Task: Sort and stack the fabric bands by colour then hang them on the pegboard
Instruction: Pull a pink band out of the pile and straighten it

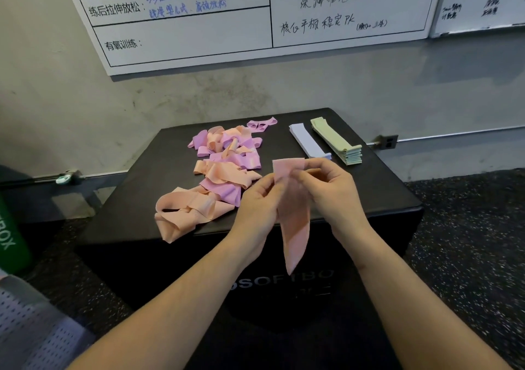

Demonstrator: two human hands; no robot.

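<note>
A pink fabric band [294,221] hangs between my hands above the front edge of the black box [377,187]. My left hand [255,204] pinches its upper left side. My right hand [329,187] pinches its top right part. A loose pile of pink and orange bands [221,167] lies on the left half of the box top. Two neat stacks lie at the back right: a lavender stack [308,142] and a green stack [338,142].
A whiteboard [227,39] with handwriting hangs on the grey wall behind the box. A green box [11,236] stands at the far left. A perforated pegboard panel [34,332] shows at the bottom left. Speckled dark floor [468,241] surrounds the box.
</note>
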